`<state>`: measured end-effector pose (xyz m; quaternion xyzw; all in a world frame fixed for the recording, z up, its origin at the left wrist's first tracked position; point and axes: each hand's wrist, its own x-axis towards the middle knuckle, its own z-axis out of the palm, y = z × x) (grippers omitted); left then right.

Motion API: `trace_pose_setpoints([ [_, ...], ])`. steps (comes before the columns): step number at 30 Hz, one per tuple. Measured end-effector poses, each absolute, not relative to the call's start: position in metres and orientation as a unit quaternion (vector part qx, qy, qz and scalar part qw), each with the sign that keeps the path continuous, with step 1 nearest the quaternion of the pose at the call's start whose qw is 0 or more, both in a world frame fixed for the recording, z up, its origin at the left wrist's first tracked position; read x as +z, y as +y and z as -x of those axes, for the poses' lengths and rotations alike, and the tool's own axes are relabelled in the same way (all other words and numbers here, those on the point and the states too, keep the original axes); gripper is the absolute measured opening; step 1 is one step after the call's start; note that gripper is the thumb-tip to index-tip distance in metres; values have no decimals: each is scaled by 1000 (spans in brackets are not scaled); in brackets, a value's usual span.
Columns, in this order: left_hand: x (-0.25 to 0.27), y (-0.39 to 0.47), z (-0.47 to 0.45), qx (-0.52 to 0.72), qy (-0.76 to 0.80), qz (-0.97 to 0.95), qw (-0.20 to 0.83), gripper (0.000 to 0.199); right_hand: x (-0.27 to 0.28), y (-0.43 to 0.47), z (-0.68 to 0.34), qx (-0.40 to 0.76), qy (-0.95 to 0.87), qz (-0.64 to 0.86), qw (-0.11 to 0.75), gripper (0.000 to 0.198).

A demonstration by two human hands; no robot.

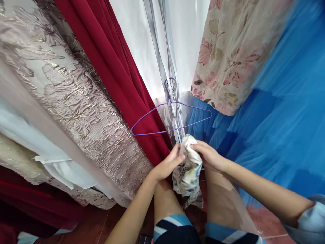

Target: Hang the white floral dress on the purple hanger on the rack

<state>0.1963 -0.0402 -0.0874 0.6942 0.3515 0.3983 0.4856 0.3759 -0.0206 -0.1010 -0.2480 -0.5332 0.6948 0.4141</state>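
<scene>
White multicoloured patterned cloth [191, 171] hangs between the person's bare legs [215, 196], below the thin purple hanger [166, 131]. The fingers of left hand [167, 164] and right hand [209, 155] are closed, pinching its gathered upper end. It looks light and limp (probably not fragile), so both sides of this end give good hold.

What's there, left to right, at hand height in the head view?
Cream fabric → white fabric → raised-pattern floral fabric → red fabric → left hand → bunched patterned cloth → right hand → blue tulle.
</scene>
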Motion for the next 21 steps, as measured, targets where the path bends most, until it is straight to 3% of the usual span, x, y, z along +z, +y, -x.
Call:
trace_pose_setpoints([
  [3,-115,-52,-184,289,347,-672,586,40,-87,-15,-396,665,-521,277,458,22],
  [6,-133,-59,-161,261,402,-661,578,29,-76,-4,-418,594,-564,295,492,24],
  [12,-127,-61,-98,278,536,-692,396,27,-68,17,-449,447,-590,365,565,25],
  [15,-113,-63,-71,247,577,-739,245,23,-69,26,-459,406,-584,382,589,28],
  [18,-94,-60,-48,186,588,-786,50,24,-74,34,-464,379,-622,396,559,31],
  [21,-74,-50,-29,148,608,-778,-62,33,-79,42,-459,335,-676,408,514,35],
])
